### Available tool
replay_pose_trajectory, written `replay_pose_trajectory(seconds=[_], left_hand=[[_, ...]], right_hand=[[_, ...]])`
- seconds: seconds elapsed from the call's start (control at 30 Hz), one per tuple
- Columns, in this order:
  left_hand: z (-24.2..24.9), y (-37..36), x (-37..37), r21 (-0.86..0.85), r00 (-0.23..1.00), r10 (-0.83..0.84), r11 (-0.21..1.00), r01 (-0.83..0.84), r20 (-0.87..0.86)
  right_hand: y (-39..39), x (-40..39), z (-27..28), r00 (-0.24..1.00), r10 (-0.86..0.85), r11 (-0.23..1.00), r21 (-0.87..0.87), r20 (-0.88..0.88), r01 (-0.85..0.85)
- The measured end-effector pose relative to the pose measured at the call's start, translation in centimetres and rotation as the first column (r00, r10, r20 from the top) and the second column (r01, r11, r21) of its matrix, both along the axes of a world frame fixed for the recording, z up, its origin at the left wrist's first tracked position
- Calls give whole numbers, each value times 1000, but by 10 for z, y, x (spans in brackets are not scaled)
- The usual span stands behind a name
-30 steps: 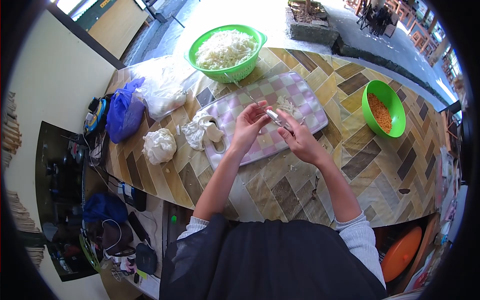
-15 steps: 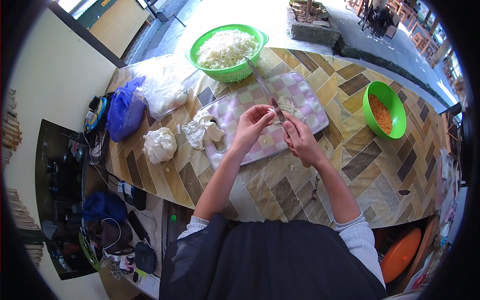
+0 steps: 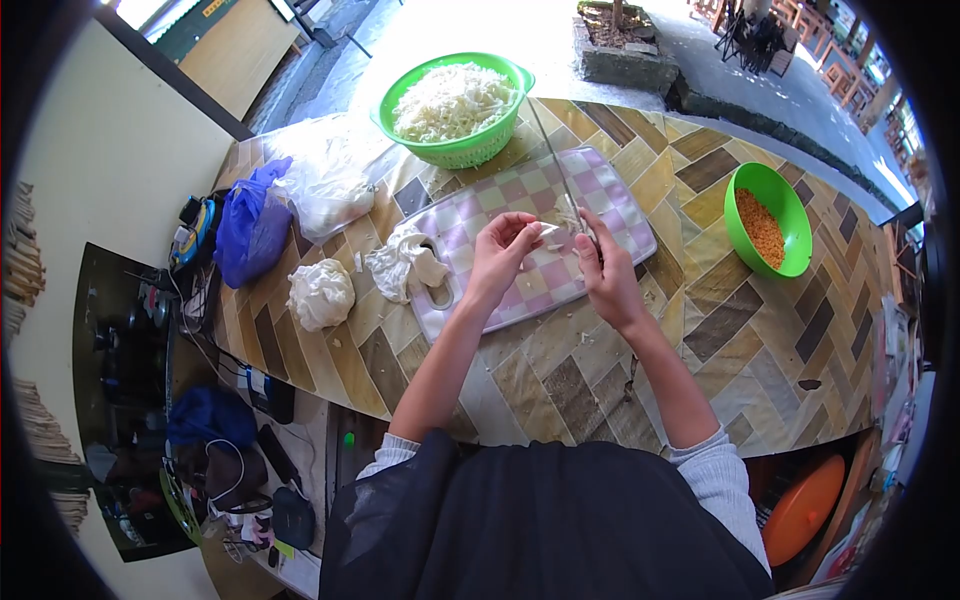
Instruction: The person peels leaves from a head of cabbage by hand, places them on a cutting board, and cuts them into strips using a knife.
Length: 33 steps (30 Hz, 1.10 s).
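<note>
My left hand point(image 3: 506, 252) pinches a small white piece of vegetable point(image 3: 548, 230) between thumb and fingertips. In my right hand point(image 3: 612, 282) is a long knife point(image 3: 554, 152), its blade pointing up and away, a little apart from the piece. Both hands are above a pink-and-white checked cutting board point(image 3: 470, 215). Pale shreds point(image 3: 566, 214) lie on the board under the knife. Beyond the board stands a green colander point(image 3: 462, 154) heaped with white shredded vegetable point(image 3: 455, 102). A crumpled white plastic bag point(image 3: 405, 264) touches the board's left end, by its handle hole.
At the right stands a green bowl point(image 3: 800, 235) holding small orange grains point(image 3: 760, 230). A balled white bag point(image 3: 321, 295), a blue plastic bag point(image 3: 245, 230) and a clear plastic bag point(image 3: 325, 195) lie on the left of the patterned table point(image 3: 720, 330). Below right is an orange lid-like disc point(image 3: 803, 510).
My right hand has shifted slightly right, and the knife has turned nearly edge-on and moved off the white piece. My left hand keeps its pinch almost in place.
</note>
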<state>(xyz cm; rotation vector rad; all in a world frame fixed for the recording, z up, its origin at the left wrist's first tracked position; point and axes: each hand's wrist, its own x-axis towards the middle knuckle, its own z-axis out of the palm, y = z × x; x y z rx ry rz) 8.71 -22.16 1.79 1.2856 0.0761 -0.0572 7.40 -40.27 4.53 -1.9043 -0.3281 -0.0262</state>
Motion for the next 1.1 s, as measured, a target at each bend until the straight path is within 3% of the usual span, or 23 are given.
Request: replay_pose_trajectory(seconds=[0.1, 0.2, 0.3, 0.4, 0.6, 0.83, 0.93, 1.0, 1.1], left_hand=[[-4, 1, 5, -8, 998, 26, 1000, -26, 55], [-1, -1, 8, -14, 997, 40, 999, -39, 66], [-2, -1, 12, -34, 998, -4, 999, 7, 71], [-4, -2, 12, -39, 997, -23, 999, 26, 71], [-6, -7, 9, -19, 994, 32, 999, -30, 108], [-6, -15, 6, -185, 994, 104, 977, -108, -36], [-7, -5, 7, -196, 991, 132, 972, -131, -5], [-1, 0, 9, 132, 991, 99, 985, -111, 94], [16, 2, 6, 570, 978, 20, 810, -139, 210]], right_hand=[[-5, 3, -2, 998, 16, 999, 46, -64, -14], [-5, 3, -5, 983, 111, 973, 219, -144, -78], [-8, -4, 12, 836, 331, 888, 444, -436, -120], [-9, 0, 2, 757, 435, 847, 506, -487, -161], [-6, -1, 1, 823, 358, 871, 475, -441, -124], [0, 2, -9, 981, 103, 978, 198, -164, -69], [-6, 10, -16, 997, 17, 995, 103, -77, -9], [-13, 15, -10, 986, 29, 994, 104, -161, -13], [-13, 13, 1, 956, 72, 997, 42, -285, -63]])
